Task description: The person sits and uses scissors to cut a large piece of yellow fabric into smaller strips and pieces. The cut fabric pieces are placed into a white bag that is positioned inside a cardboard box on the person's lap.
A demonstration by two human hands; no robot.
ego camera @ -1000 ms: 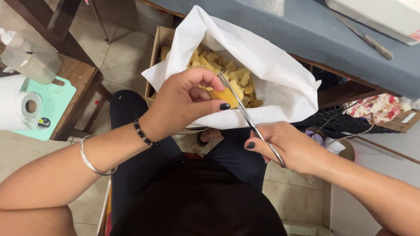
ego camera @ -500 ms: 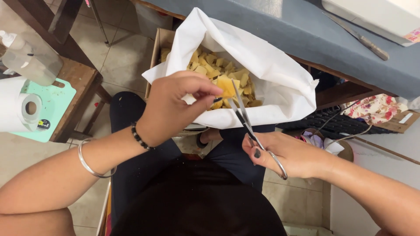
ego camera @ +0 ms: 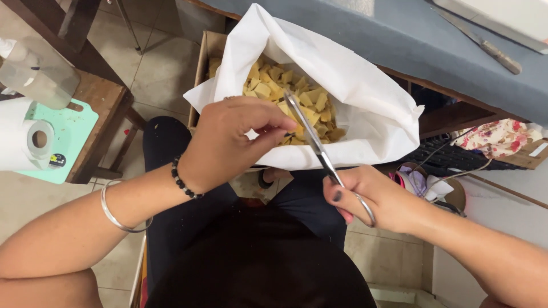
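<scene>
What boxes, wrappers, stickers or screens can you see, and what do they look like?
Cardboard box: brown, open, under the hands, lined with paper.
White paper: crumpled sheet inside the box, holding yellow cut pieces.
Round sticker: small, dark, on the mint-green board at left.
Paper roll: white, lying on that board.
No screens.

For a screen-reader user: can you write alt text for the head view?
The right hand holds scissors over a white-paper-lined box of yellow pieces, while the left hand pinches one piece at the blades.
</scene>
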